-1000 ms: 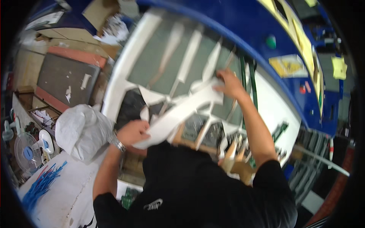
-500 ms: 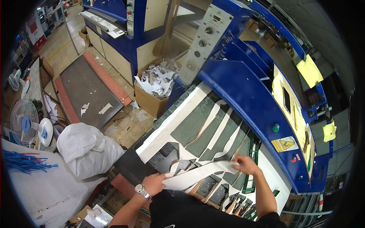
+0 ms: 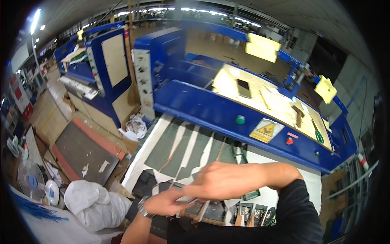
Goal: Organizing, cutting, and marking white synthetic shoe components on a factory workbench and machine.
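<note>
My left hand (image 3: 161,203), with a metal watch (image 3: 144,206) at its wrist, is closed on a white strip (image 3: 187,199), of which only a short part shows. My right hand (image 3: 217,181), curled and blurred, meets the left fingertips at the strip; its fingertips are partly hidden. Both hands hover over the near part of the work surface. Beneath them lie white sheet material (image 3: 140,160) with long cut-outs, and several dark-framed cutting dies (image 3: 252,211). Narrow white strips (image 3: 187,151) run across the green-grey surface beyond my hands.
The blue machine beam (image 3: 195,99) spans the far side, carrying a green button (image 3: 240,119), red button (image 3: 289,141) and yellow papers (image 3: 264,95). At left stand a white sack (image 3: 95,205), fan (image 3: 31,179), a dark board (image 3: 83,150) and a box of white scraps (image 3: 136,127).
The view has tilted up and turned right. My right hand has swung left across to my left hand, and the strip that was stretched between them is now mostly hidden.
</note>
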### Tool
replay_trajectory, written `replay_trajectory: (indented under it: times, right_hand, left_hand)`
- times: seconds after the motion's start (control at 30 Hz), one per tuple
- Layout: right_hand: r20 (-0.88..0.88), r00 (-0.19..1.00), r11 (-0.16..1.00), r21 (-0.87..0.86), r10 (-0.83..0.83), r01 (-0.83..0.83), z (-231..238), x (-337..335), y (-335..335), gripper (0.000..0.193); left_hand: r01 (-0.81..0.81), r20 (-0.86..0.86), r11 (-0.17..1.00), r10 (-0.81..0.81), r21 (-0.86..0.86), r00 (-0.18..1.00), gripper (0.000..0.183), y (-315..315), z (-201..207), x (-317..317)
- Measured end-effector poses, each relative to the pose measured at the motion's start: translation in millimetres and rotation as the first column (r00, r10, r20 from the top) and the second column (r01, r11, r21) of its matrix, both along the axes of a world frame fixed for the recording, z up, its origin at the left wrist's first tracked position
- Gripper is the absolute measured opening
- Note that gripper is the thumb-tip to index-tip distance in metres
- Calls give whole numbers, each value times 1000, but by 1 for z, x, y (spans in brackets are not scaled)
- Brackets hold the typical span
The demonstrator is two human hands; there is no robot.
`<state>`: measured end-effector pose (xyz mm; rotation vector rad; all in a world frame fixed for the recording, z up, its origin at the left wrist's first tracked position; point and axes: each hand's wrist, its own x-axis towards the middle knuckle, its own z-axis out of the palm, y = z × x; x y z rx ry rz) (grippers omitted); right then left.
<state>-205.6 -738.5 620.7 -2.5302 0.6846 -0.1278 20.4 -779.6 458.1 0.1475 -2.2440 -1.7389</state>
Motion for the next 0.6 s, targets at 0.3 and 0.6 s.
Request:
replay_trajectory:
  times: [0.3, 0.6]
  right_hand:
    - [107, 931, 904, -299, 350, -306, 22, 7, 66, 22]
    - [-124, 769, 614, -528, 627, -586, 99, 46, 152, 14]
  left_hand:
    - [-584, 154, 811, 576, 8, 803, 22, 166, -55, 14]
    - [-762, -96, 571, 815, 306, 571, 31, 312, -108, -6]
